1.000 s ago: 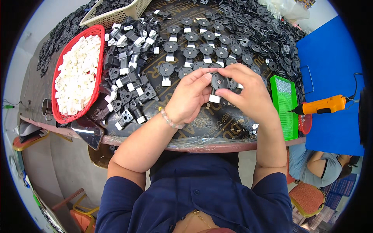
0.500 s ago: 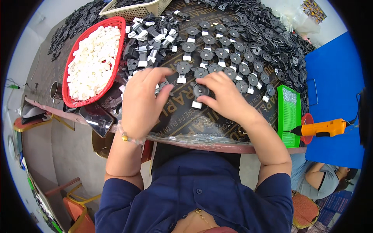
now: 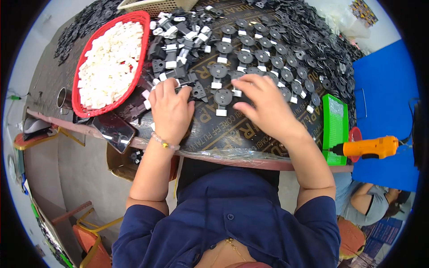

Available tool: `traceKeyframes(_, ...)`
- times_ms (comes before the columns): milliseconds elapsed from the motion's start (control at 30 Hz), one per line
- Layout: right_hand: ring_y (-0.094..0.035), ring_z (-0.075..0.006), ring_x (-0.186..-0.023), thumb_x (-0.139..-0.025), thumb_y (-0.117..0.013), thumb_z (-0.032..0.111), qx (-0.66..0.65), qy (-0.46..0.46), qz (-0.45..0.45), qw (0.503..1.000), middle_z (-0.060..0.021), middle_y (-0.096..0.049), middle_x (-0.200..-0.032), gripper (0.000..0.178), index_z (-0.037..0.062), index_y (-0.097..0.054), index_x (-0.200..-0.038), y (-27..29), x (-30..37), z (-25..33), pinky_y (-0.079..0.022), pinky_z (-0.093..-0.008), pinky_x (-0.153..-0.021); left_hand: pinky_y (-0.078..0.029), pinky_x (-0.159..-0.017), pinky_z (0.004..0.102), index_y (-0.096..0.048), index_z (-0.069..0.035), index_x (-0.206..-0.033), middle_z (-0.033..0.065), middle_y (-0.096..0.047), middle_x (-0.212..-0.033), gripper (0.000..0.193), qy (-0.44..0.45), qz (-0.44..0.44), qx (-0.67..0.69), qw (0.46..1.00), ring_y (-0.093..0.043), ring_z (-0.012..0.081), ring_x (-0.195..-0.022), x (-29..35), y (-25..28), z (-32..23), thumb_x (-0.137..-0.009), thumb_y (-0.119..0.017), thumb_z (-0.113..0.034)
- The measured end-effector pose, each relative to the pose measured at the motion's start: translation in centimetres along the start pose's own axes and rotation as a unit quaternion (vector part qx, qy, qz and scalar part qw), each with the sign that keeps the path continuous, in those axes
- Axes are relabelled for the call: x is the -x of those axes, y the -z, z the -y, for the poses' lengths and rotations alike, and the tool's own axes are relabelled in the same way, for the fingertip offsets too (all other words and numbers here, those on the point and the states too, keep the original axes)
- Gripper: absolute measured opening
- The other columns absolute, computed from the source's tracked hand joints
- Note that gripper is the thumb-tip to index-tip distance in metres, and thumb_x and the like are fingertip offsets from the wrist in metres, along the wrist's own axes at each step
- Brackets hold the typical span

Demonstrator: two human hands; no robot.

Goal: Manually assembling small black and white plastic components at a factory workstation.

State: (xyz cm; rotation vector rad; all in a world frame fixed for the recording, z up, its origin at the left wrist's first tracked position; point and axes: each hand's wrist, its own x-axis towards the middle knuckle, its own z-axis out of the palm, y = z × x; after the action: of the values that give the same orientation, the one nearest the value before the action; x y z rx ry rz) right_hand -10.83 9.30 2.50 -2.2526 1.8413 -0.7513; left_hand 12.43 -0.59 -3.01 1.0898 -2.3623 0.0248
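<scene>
Along the plastic-wrapped table edge (image 3: 250,164), in the head view, a strip of patterned tabletop (image 3: 214,136) is left exposed before both hands. The right hand (image 3: 268,107) is seen ungripped, fingers parted, just beside a white-tipped black disc assembly (image 3: 223,97) laid between the hands. Whether anything is grasped by the left hand (image 3: 172,107), curled at black brackets (image 3: 198,90), cannot be told. White pieces (image 3: 109,67) are contained in a red basket (image 3: 146,38); silvery bits (image 3: 338,108) are held in a green tray (image 3: 327,129).
</scene>
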Motion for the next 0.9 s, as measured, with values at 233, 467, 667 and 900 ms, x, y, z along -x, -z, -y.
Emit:
traceKeyframes(233, -0.065, -0.0253, -0.081, -0.086, -0.072, 0.002, 0.027, -0.212, -0.056, 0.975, -0.0110, -0.066, -0.093, 0.016, -0.0002, -0.068, -0.102, 7.8, 10.2, -2.2, -0.052, -0.0340, -0.071, -0.040, -0.095, 0.0439, -0.072, -0.010, -0.104, 0.0076, -0.063, -0.116, 0.030, 0.033, -0.008, 0.093, 0.995, -0.057, 0.0293, -0.113, -0.3, -0.2, 1.7, -0.074, -0.076, -0.015)
traceKeyframes(467, -0.065, -0.0322, -0.088, -0.081, -0.073, 0.000, 0.145, -0.243, -0.015, 0.959, -0.0130, -0.065, -0.093, 0.013, 0.0018, -0.070, -0.094, 6.1, 19.0, -4.9, -0.053, -0.0406, -0.076, -0.050, -0.090, 0.0299, -0.066, 0.001, -0.112, 0.0061, -0.070, -0.106, 0.030, 0.110, -0.025, 0.382, 0.917, -0.064, 0.0146, -0.099, -2.7, 1.8, 0.6, -0.084, -0.075, -0.003)
traceKeyframes(667, -0.063, -0.0317, -0.089, -0.079, -0.076, 0.002, 0.142, -0.202, -0.080, 0.966, -0.0105, -0.063, -0.090, 0.013, 0.0024, -0.070, -0.090, 4.4, 17.9, -6.5, -0.052, -0.0411, -0.079, -0.053, -0.083, 0.0298, -0.054, -0.001, -0.133, 0.0083, -0.063, -0.107, 0.050, 0.071, 0.044, 0.675, 0.733, -0.064, 0.0160, -0.092, -6.8, 6.1, -9.2, -0.087, -0.070, 0.004)
traceKeyframes(900, -0.063, -0.0326, -0.087, -0.073, -0.071, -0.001, 0.161, -0.177, -0.065, 0.969, -0.0121, -0.062, -0.087, 0.009, 0.0015, -0.064, -0.078, 4.1, 17.1, -7.8, -0.052, -0.0417, -0.078, -0.057, -0.076, 0.0282, -0.047, -0.008, -0.136, 0.0117, -0.064, -0.109, 0.050, 0.168, 0.253, 0.785, 0.540, -0.070, 0.0209, -0.089, -8.3, -0.6, -13.6, -0.092, -0.068, 0.002)
